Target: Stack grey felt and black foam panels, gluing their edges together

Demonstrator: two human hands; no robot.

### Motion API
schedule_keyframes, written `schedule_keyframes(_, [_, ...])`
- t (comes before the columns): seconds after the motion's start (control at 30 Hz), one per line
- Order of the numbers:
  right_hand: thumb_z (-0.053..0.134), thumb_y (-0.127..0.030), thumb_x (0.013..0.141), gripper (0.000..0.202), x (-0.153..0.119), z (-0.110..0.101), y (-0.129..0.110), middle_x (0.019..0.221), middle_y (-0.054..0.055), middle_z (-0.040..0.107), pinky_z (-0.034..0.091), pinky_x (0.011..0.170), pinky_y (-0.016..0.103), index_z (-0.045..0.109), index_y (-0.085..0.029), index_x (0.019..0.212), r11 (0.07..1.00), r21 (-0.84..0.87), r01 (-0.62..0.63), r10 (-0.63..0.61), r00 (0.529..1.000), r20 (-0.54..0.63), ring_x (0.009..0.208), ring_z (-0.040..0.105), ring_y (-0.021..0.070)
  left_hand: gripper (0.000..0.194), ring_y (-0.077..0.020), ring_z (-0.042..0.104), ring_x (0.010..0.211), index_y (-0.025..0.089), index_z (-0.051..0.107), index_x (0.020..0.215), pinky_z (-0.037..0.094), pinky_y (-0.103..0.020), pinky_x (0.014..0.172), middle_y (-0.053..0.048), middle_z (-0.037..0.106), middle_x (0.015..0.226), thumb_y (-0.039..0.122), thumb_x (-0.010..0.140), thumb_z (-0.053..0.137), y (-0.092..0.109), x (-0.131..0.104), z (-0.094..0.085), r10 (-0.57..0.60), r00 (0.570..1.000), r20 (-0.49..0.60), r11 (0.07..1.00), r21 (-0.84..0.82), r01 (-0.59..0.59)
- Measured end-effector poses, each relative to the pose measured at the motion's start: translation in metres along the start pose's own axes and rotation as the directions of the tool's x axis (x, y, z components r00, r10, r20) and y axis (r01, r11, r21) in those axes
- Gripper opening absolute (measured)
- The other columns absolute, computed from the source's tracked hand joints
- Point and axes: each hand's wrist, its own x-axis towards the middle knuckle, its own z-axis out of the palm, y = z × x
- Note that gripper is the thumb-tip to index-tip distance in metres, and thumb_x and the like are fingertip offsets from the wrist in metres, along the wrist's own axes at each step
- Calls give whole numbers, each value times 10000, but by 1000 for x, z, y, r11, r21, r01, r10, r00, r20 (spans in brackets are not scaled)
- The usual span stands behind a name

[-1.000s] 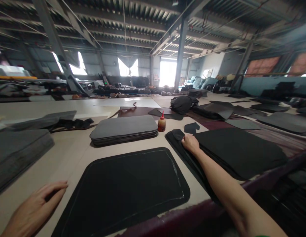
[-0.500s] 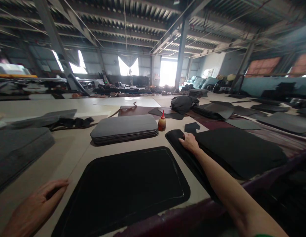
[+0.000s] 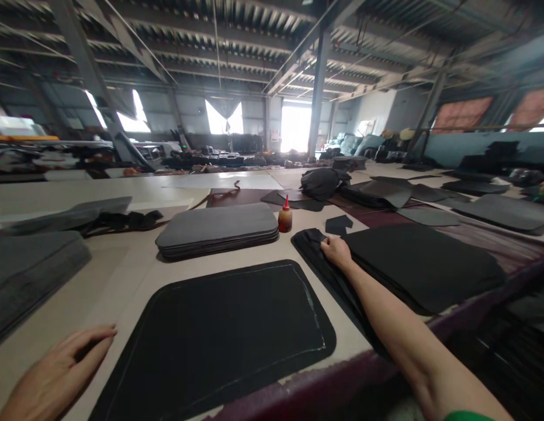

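A flat black fabric panel (image 3: 236,327) with rounded corners lies on the table in front of me, with a thin shiny line running inside its edge. To its left, my left hand (image 3: 56,368) hovers low near the tabletop with fingers stretched forward and thumb close to them; nothing shows in it. My right hand (image 3: 337,251) reaches across and grips the far part of a folded black fabric piece (image 3: 313,242), which wrinkles at the fingers. Beside that arm rests a stack of black fabric panels (image 3: 425,257).
A stack of grey panels (image 3: 219,225) sits behind the black panel, with a red-tipped glue bottle (image 3: 285,217) beside it. A small dark scrap (image 3: 339,224) lies near my right hand. Thick grey pieces (image 3: 35,269) are piled at left; a dark bundle (image 3: 319,184) stands farther back.
The fabric under my right hand has become bunched and wrinkled as the fingers closed on it. My left hand has shifted slightly left and down in the view.
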Motion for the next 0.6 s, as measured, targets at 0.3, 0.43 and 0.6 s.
schedule_keyframes(0.3, [516,-234,894,154,-26,-39,-18,877,72,627,438,799,279,590,-188,767,970,97,222,-184,934,-305,858,590,198,326,-331,675,1066,318,764,844,481,-466,1029,-35,746,1110,540,768,539,28,-10,-15,-60,998,-15,998,-9,60])
schedule_keyframes(0.43, [548,-237,912,167,-71,-73,-32,819,37,585,451,818,290,562,-204,749,827,134,546,-445,781,-437,836,577,182,247,-363,646,1086,254,749,771,444,-486,1057,-102,750,1017,414,718,569,64,-17,-27,61,982,-180,998,15,-59])
schedule_keyframes(0.6, [581,-124,906,100,-144,-104,-55,825,43,563,451,694,302,581,-189,831,511,57,857,-726,467,-505,761,534,175,390,-258,655,1097,241,762,972,492,-324,1000,-62,735,1124,519,856,514,171,-30,-22,109,990,85,932,-354,-73])
